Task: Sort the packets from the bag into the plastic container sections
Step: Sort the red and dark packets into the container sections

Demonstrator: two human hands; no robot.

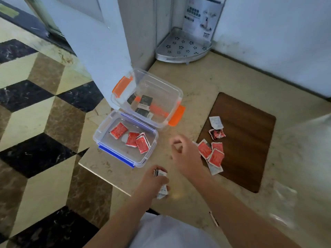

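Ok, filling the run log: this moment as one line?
left hand grips packets | right hand empty, near loose red packets | blue-latched container holds reds

We see a beige marble counter (206, 83) carrying everything, its left edge dropping off to a patterned floor. By that left edge sit two clear containers touching each other, one with blue clips (125, 140) and, behind it, a deeper one with orange clips (148, 99). A brown wooden board (245, 133) lies toward the right side, a perforated metal corner rack (182, 45) stands in the far corner, and clear plastic (286, 199) lies near the right edge.
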